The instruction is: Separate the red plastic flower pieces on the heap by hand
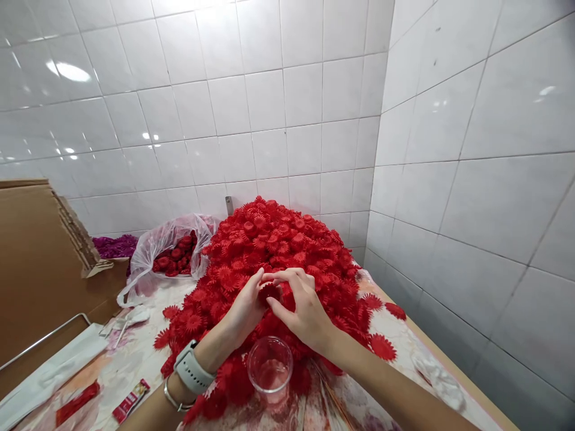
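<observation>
Hands (307,304) around red flower (269,291)

Head-worn view, facing forward-down, red pile (278,239) near

Dk red fringed flower (268,291) is being held btwn L hand (248,304) & R hand (306,306), partly hidden, w/ its toothed edge showing.

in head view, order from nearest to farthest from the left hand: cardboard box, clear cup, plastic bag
From the left hand:
1. Clear cup, just below it in the picture
2. Plastic bag, left and farther back
3. Cardboard box, at the far left edge
</observation>
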A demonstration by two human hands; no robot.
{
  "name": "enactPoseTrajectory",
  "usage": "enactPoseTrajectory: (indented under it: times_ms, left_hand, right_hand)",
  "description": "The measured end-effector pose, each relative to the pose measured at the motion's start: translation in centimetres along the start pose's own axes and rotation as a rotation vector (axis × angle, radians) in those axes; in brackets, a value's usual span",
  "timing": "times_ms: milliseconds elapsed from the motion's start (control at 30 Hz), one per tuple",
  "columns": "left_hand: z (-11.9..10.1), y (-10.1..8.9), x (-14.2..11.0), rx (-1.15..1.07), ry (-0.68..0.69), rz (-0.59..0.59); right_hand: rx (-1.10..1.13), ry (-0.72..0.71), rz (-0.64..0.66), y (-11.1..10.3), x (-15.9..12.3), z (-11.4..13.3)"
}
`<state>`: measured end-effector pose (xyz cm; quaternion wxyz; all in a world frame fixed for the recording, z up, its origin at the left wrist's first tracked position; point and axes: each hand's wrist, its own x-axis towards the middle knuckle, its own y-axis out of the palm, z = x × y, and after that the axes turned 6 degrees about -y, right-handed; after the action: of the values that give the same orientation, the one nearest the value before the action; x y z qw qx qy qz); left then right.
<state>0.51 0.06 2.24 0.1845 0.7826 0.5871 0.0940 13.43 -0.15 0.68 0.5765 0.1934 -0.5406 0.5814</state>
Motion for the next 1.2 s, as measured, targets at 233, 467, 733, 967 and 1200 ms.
enactPoseTrajectory:
  times_ms: [233,467,733,967,1200]
  left_hand:
    - [0.6,-1.3,1.5,0.069,0.066,0.078]
    - [0.9,-1.5,0.3,0.213,0.031,0.090]
    - [1.8,-2.3,0.8,0.249,0.105,0.020]
    - [2.2,-1.9,0.5,0.262,0.134,-0.035]
    - [2.6,-2.0,0.7,0.275,0.148,-0.053]
  right_hand:
    - [0.225,0.373,-0.106,0.1,0.0,-2.7]
    - [0.053,0.150,-0.174,0.4,-1.4,-3.3]
    - [0.053,0.027,-0.060,0.3,-1.6,-2.8]
    - [0.060,0.111,-0.122,0.7,-1.9,-2.1]
    - [0.093,0.142,-0.133,0.7,-2.0,-1.8]
